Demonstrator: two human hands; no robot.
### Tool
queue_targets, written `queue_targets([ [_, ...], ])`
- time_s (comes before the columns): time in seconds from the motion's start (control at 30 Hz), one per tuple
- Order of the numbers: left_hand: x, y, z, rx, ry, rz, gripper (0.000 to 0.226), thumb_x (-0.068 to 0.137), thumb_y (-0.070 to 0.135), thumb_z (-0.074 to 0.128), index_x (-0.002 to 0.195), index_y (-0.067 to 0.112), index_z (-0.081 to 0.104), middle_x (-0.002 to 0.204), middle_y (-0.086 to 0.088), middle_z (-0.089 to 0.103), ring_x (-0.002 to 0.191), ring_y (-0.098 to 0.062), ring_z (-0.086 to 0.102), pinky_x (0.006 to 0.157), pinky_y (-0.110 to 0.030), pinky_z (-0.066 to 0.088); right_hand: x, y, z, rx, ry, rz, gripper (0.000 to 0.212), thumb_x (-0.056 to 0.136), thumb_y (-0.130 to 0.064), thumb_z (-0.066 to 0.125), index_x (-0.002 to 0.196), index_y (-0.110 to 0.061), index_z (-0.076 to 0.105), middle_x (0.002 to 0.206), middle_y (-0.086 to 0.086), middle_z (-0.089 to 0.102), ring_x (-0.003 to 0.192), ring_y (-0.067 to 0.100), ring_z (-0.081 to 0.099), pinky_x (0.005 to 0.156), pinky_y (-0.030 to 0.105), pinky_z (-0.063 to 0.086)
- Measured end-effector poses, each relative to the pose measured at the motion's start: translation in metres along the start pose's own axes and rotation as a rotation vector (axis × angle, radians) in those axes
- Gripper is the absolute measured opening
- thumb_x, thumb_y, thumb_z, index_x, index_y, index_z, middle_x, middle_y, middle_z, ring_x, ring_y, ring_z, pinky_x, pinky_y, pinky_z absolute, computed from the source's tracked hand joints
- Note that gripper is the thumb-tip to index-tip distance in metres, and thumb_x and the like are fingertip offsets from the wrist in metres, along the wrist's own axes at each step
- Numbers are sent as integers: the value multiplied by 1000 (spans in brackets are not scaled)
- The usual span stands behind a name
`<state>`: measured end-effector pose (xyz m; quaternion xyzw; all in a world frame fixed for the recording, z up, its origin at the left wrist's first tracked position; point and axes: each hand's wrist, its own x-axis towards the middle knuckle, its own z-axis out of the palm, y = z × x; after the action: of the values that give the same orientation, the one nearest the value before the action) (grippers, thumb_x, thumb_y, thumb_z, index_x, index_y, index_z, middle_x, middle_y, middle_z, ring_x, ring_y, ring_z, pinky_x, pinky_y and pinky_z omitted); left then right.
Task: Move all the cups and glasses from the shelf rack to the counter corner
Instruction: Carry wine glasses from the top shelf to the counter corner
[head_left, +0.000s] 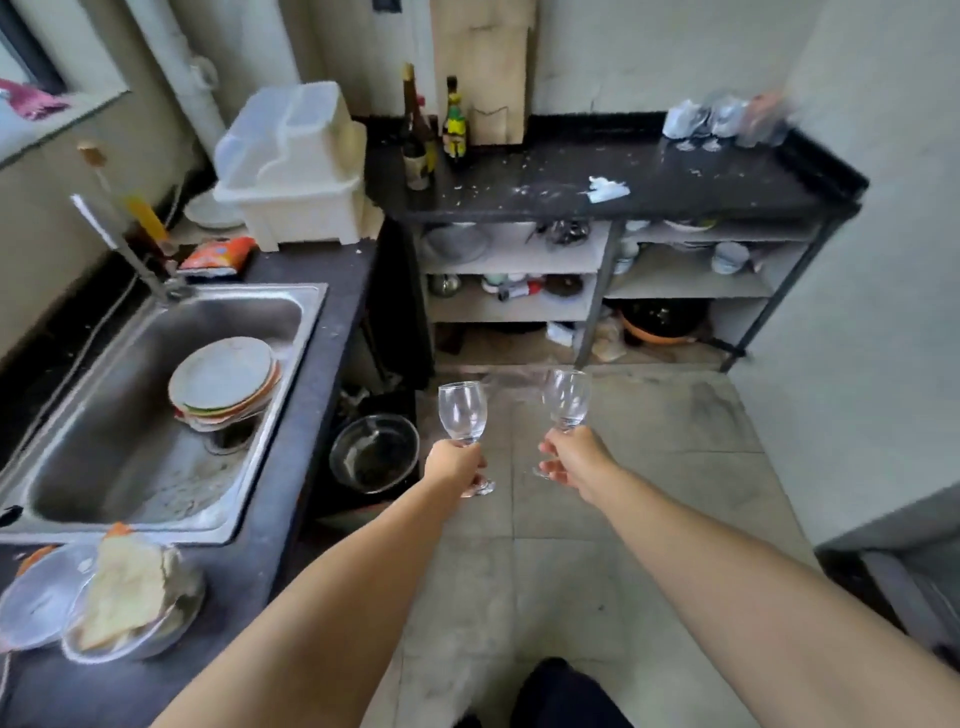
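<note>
While both arms reach forward over the tiled floor, each of the hands carries one clear stemmed wine glass upright: the left hand (456, 462) has its fingers curled round the stem of the left clear stemmed wine glass (462, 415), and the right hand (569, 457) grips the stem of the right clear stemmed wine glass (566, 399) the same way, the two bowls near each other but apart. Holding by the stem, just under the bowl, likely keeps the foot free to meet a surface first and keeps the bowls from knocking together (one per hand also halves the trips). Ahead stands the black stone table (519, 182) with the grey open shelf rack (597, 254) beneath it, where bowls, plates and what may be a few cups sit, too small to sort. At the table's far right corner a blurred cluster of clear glassware (711, 122) is gathered against the wall, presumably so it is out of the way. To my eye the carry is under way, with both glasses well short of that corner and setting down not yet begun.
</note>
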<state>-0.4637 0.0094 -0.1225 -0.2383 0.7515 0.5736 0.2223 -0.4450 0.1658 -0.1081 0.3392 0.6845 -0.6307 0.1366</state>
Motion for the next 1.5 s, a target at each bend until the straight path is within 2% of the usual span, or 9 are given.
queue_targets([
  [0.07,4,7,37,40,-63,8,22,91,3,46,71,6,54,61,-4,52,26,-10,48,38,-23,51,8,8,-36,70,74,29,9,95,-12,42,96,-11,51,75,-1,56,28,4,51,31,11,36],
  [0.2,9,34,121,137,-172,34,22,90,3,49,69,5,54,62,-3,54,29,-10,48,42,-25,50,28,14,-113,155,196,59,17,96,-12,40,81,-14,49,73,-2,55,33,6,52,31,12,37],
  [0.4,8,91,246,200,-283,98,25,91,3,48,67,8,50,66,-3,55,29,-8,47,33,-16,39,68,-2,-229,214,293,54,16,98,-10,37,109,-16,47,71,-2,52,29,4,49,28,10,35],
  [0.57,2,136,336,163,-336,95,20,92,2,47,73,4,51,69,-4,55,32,-9,50,33,-17,44,94,-26,-319,188,326,23,15,97,-12,41,109,-12,49,74,-1,53,45,12,51,29,12,37],
  [0.7,8,178,398,123,-364,114,9,92,5,46,89,1,53,75,-3,57,47,-14,50,36,-19,45,125,-58,-386,173,349,-10,10,97,-11,40,103,-10,48,74,1,51,42,12,51,29,12,37],
  [0.93,49,254,465,42,-350,122,8,93,6,47,98,3,53,77,-4,57,49,-13,48,32,-14,40,198,-125,-453,140,340,-64,10,95,-10,42,93,-6,52,71,2,52,49,15,53,34,16,43],
  [1.07,90,294,504,20,-354,138,14,92,6,51,78,7,54,71,-3,55,49,-13,48,33,-15,38,256,-160,-477,133,350,-66,16,95,-10,42,83,-7,53,69,4,53,48,15,53,38,20,43],
  [1.17,134,333,538,52,-357,170,22,91,3,49,70,10,52,67,-5,54,49,-14,47,33,-15,37,310,-194,-495,125,351,-67,12,95,-8,40,94,-4,51,71,5,53,49,15,52,39,21,42],
  [1.5,250,487,621,134,-385,201,8,94,7,46,94,4,53,71,-2,55,50,-13,49,34,-17,41,450,-307,-555,156,415,10,14,94,-6,42,102,-2,54,82,12,57,52,17,54,39,20,45],
])
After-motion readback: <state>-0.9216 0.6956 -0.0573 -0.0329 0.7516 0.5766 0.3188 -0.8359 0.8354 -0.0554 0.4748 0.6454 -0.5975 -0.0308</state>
